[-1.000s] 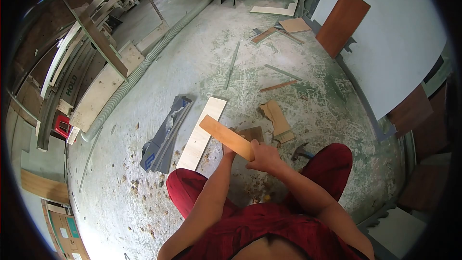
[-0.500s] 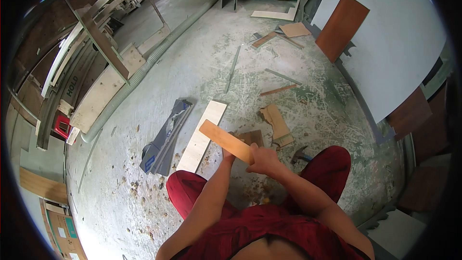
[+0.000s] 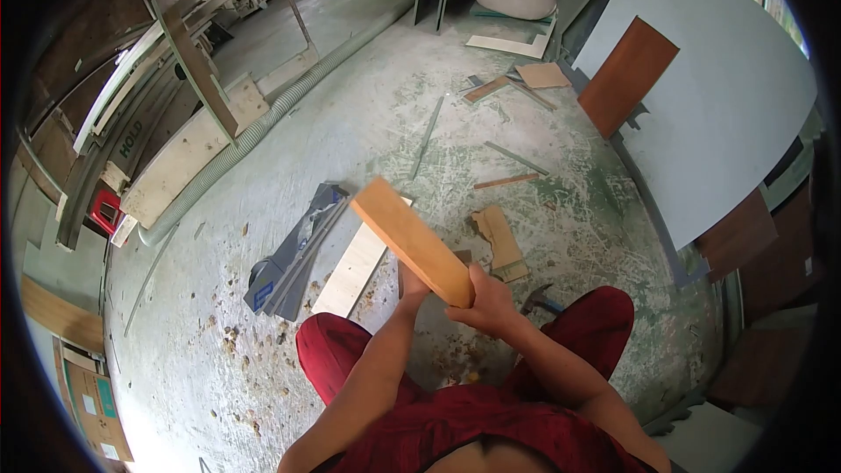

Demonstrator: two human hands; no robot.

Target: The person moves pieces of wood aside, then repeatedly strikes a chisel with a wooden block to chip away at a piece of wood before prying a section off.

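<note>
Nearer the camera and more steeply angled than in the earlier head view, the smooth, oblong orange-brown board sits above the pale plank, over scuffed concrete. The right hand clasps its near end. The left hand is mostly hidden behind it, its finger state impossible to tell. The right knee partly hides the hammer.
</note>
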